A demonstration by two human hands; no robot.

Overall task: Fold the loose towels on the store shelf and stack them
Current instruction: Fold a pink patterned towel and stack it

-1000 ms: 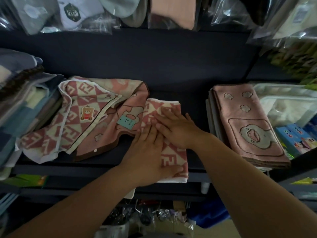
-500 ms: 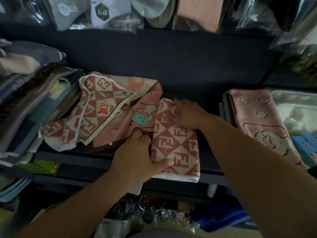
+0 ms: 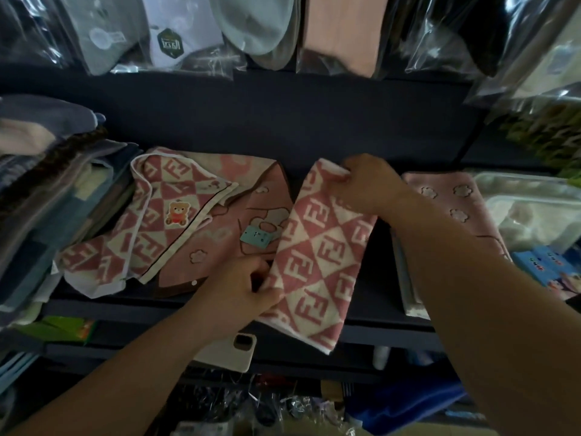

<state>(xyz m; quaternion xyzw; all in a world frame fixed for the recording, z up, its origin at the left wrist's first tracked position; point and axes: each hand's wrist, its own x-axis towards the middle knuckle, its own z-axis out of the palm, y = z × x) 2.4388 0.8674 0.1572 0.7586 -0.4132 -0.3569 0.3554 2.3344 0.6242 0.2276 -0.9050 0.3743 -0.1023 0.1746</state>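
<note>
A folded pink-and-cream checked towel (image 3: 317, 256) lies tilted across the dark shelf (image 3: 371, 287), its near end hanging past the front edge. My right hand (image 3: 367, 184) grips its far end. My left hand (image 3: 248, 287) pinches its near left edge. To the left lie loose towels: a pink-and-cream checked one with a bear patch (image 3: 151, 221) over a pink one with a brown border (image 3: 239, 247). A stack of folded pink towels with flower shapes (image 3: 449, 202) sits to the right, partly hidden by my right arm.
A tall pile of folded blue and grey cloth (image 3: 41, 190) fills the left side. Plastic-wrapped goods (image 3: 176, 36) hang above. A clear plastic box (image 3: 528, 212) and a blue packet (image 3: 547, 269) sit at the right. A phone (image 3: 232, 350) lies on the lower shelf.
Both hands went from pressing flat on the folded checked towel to gripping its ends. The towel has lifted and swung, its far end now further right.
</note>
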